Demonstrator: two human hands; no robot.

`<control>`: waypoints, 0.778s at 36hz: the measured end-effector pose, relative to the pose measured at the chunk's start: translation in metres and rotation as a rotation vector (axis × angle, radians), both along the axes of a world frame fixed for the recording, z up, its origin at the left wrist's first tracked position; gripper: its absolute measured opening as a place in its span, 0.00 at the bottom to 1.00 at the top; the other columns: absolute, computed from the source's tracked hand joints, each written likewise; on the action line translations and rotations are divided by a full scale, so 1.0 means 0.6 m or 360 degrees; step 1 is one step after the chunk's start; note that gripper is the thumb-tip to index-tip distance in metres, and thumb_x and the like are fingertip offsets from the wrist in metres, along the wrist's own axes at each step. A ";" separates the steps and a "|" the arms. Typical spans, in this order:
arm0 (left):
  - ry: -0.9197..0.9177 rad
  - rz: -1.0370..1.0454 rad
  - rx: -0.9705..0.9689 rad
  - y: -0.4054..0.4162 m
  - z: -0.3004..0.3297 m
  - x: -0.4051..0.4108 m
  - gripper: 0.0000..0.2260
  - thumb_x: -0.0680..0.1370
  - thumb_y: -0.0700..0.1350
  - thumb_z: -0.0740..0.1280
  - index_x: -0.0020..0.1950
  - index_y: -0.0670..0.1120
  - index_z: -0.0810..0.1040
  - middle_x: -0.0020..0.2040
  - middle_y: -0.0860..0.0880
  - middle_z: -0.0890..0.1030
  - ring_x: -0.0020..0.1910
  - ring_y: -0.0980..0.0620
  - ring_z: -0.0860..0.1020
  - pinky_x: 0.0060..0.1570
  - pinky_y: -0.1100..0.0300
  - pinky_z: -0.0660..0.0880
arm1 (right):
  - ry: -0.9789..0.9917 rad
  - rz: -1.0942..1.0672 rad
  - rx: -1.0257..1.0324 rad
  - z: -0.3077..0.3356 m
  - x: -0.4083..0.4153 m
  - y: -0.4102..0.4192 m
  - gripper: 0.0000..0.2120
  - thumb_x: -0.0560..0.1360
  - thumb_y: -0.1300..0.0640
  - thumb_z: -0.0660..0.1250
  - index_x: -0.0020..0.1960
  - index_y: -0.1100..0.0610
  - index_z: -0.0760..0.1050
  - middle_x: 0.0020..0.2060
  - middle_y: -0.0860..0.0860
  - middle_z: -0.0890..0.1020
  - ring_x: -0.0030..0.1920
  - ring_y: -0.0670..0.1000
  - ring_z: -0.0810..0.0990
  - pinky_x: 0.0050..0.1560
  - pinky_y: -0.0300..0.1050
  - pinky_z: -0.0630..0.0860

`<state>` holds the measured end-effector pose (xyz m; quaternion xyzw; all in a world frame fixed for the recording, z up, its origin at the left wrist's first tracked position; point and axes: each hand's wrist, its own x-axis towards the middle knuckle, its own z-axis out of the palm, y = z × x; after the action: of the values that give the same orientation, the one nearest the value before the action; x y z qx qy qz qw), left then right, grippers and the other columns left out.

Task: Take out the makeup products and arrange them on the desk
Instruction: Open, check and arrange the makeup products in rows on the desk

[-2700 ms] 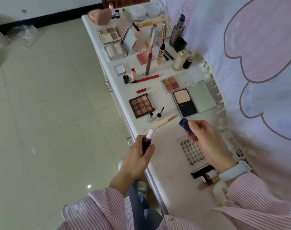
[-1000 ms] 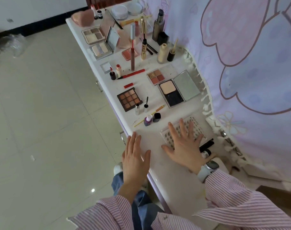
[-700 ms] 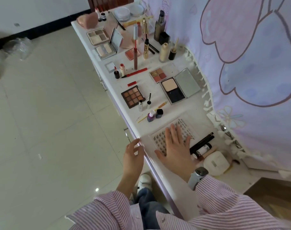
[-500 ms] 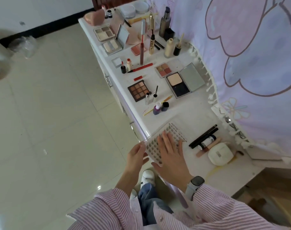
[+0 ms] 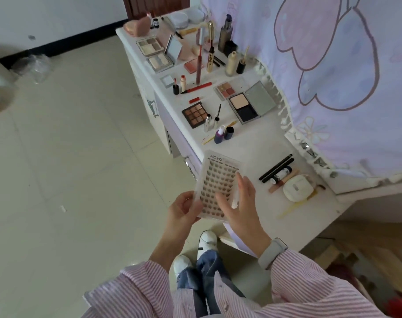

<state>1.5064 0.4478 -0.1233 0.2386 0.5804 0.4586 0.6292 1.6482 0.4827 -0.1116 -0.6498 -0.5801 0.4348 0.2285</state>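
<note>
Holding: lash tray (image 5: 215, 180), clear, lifted off the surface (image 5: 259, 143) over its near left edge
Left hand (image 5: 184, 211): gripping the tray's left edge, thumb on top
Right hand (image 5: 238, 203): fingers spread flat on the tray's right side
Nearby: purple bottle (image 5: 219, 134) and dark cap (image 5: 229, 132) standing just beyond the tray

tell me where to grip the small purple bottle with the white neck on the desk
Grip the purple bottle around its round lower body, coming from above and the desk's open front edge. It stands upright; its black cap sits close on the right, so close the fingers front to back.
</note>
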 end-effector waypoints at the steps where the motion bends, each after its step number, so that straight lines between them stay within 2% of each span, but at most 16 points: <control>1: 0.0028 -0.0027 0.0045 -0.005 0.008 0.001 0.07 0.78 0.36 0.63 0.56 0.39 0.73 0.48 0.41 0.83 0.47 0.45 0.82 0.47 0.56 0.79 | 0.0097 -0.0037 -0.0106 0.012 -0.007 0.002 0.39 0.72 0.42 0.65 0.75 0.50 0.48 0.73 0.52 0.52 0.72 0.50 0.55 0.68 0.50 0.65; 3: 0.0072 -0.0112 0.0139 -0.011 0.025 0.005 0.07 0.77 0.33 0.64 0.54 0.40 0.71 0.48 0.42 0.83 0.48 0.45 0.81 0.48 0.56 0.78 | 0.0228 -0.0111 -0.0250 0.031 -0.019 0.013 0.44 0.67 0.36 0.67 0.75 0.48 0.48 0.71 0.51 0.55 0.70 0.52 0.61 0.64 0.53 0.70; 7: 0.0263 -0.0398 0.0371 -0.001 0.057 0.010 0.19 0.74 0.33 0.67 0.60 0.51 0.72 0.56 0.53 0.79 0.52 0.54 0.79 0.49 0.61 0.77 | 0.0224 -0.0066 -0.0235 0.047 -0.032 0.042 0.59 0.50 0.21 0.65 0.73 0.47 0.50 0.70 0.55 0.59 0.70 0.56 0.64 0.62 0.61 0.71; 9: 0.0235 -0.0522 0.0385 0.006 0.072 0.011 0.23 0.74 0.36 0.69 0.64 0.56 0.71 0.60 0.54 0.77 0.56 0.54 0.77 0.52 0.60 0.76 | 0.0297 0.0072 -0.0206 0.053 -0.026 0.052 0.52 0.54 0.25 0.68 0.70 0.44 0.52 0.69 0.53 0.62 0.70 0.55 0.63 0.64 0.61 0.69; 10: 0.0168 -0.0561 0.0384 0.008 0.078 0.010 0.23 0.74 0.38 0.69 0.65 0.57 0.71 0.62 0.55 0.76 0.59 0.54 0.76 0.55 0.58 0.76 | 0.0365 0.0126 -0.0184 0.064 -0.022 0.056 0.42 0.60 0.30 0.69 0.67 0.41 0.55 0.66 0.51 0.64 0.69 0.53 0.64 0.63 0.56 0.69; 11: 0.0068 -0.0580 0.0388 0.011 0.084 0.008 0.22 0.74 0.40 0.68 0.66 0.56 0.71 0.63 0.54 0.76 0.61 0.52 0.75 0.57 0.56 0.75 | 0.0431 0.0180 -0.0172 0.079 -0.017 0.058 0.31 0.67 0.37 0.69 0.62 0.38 0.55 0.62 0.47 0.66 0.66 0.48 0.66 0.60 0.47 0.71; 12: -0.0067 -0.0566 0.0395 0.014 0.090 0.006 0.20 0.75 0.42 0.66 0.66 0.53 0.72 0.64 0.53 0.76 0.62 0.50 0.75 0.59 0.54 0.74 | 0.0497 0.0247 -0.0163 0.091 -0.012 0.060 0.26 0.72 0.43 0.67 0.61 0.35 0.53 0.58 0.41 0.66 0.61 0.42 0.68 0.55 0.37 0.70; 13: -0.0218 -0.0501 0.0380 0.016 0.094 0.006 0.19 0.76 0.45 0.65 0.66 0.51 0.72 0.64 0.51 0.76 0.63 0.48 0.74 0.60 0.51 0.73 | 0.0563 0.0297 -0.0139 0.100 -0.004 0.062 0.26 0.73 0.45 0.65 0.61 0.33 0.51 0.55 0.37 0.65 0.58 0.38 0.68 0.50 0.30 0.68; 14: -0.0347 -0.0396 0.0317 0.020 0.096 0.007 0.19 0.75 0.50 0.65 0.66 0.50 0.73 0.65 0.49 0.75 0.64 0.47 0.74 0.61 0.49 0.72 | 0.0580 0.0354 -0.0142 0.104 0.004 0.065 0.27 0.73 0.43 0.65 0.63 0.32 0.51 0.56 0.36 0.64 0.58 0.37 0.68 0.48 0.29 0.68; 16: -0.0471 -0.0162 0.0144 0.029 0.095 0.013 0.27 0.70 0.62 0.66 0.67 0.55 0.72 0.69 0.51 0.71 0.66 0.47 0.71 0.63 0.45 0.71 | 0.0579 0.0510 -0.0127 0.112 0.011 0.070 0.36 0.69 0.34 0.65 0.70 0.33 0.50 0.64 0.39 0.63 0.63 0.41 0.68 0.54 0.35 0.68; 18: -0.0518 -0.0063 0.0084 0.037 0.096 0.023 0.35 0.65 0.71 0.65 0.70 0.61 0.66 0.72 0.53 0.65 0.69 0.47 0.68 0.64 0.38 0.66 | 0.0560 0.0683 -0.0117 0.117 0.017 0.076 0.38 0.66 0.33 0.65 0.70 0.33 0.51 0.68 0.41 0.62 0.64 0.40 0.68 0.60 0.41 0.71; 19: -0.0585 -0.0079 0.0123 0.041 0.098 0.030 0.36 0.66 0.72 0.63 0.71 0.62 0.63 0.73 0.52 0.64 0.69 0.46 0.67 0.65 0.36 0.64 | 0.0572 0.0762 -0.0110 0.123 0.020 0.076 0.35 0.67 0.35 0.67 0.68 0.32 0.53 0.67 0.41 0.63 0.61 0.37 0.70 0.57 0.39 0.74; 20: -0.0651 -0.0129 0.0193 0.045 0.098 0.038 0.35 0.68 0.72 0.59 0.72 0.60 0.62 0.73 0.50 0.64 0.69 0.44 0.67 0.65 0.35 0.63 | 0.0569 0.0845 -0.0098 0.131 0.022 0.075 0.29 0.69 0.38 0.67 0.65 0.31 0.56 0.65 0.41 0.65 0.57 0.33 0.71 0.53 0.33 0.74; 23: -0.0643 -0.0113 0.0312 0.052 0.114 0.065 0.37 0.72 0.70 0.55 0.72 0.47 0.63 0.64 0.43 0.73 0.65 0.40 0.70 0.59 0.40 0.70 | 0.0458 0.1050 -0.0017 0.150 0.033 0.071 0.21 0.73 0.47 0.64 0.57 0.30 0.58 0.59 0.32 0.66 0.53 0.21 0.66 0.49 0.18 0.64; 26: -0.0600 0.0016 0.0292 0.055 0.114 0.080 0.41 0.69 0.73 0.58 0.72 0.45 0.63 0.65 0.39 0.71 0.66 0.36 0.69 0.55 0.40 0.71 | 0.0443 0.1142 -0.0004 0.171 0.052 0.078 0.19 0.76 0.53 0.63 0.57 0.33 0.59 0.56 0.29 0.67 0.50 0.23 0.71 0.47 0.19 0.66; 28: -0.0589 0.0071 0.0268 0.053 0.120 0.089 0.44 0.67 0.74 0.60 0.73 0.46 0.61 0.69 0.35 0.66 0.68 0.35 0.65 0.58 0.37 0.69 | 0.0453 0.1199 -0.0024 0.184 0.063 0.083 0.16 0.77 0.52 0.61 0.57 0.33 0.61 0.55 0.29 0.70 0.48 0.26 0.74 0.45 0.20 0.68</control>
<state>1.5596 0.4796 -0.0511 0.1891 0.4196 0.5554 0.6926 1.6860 0.5325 -0.0012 -0.3265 -0.7371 0.5780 0.1264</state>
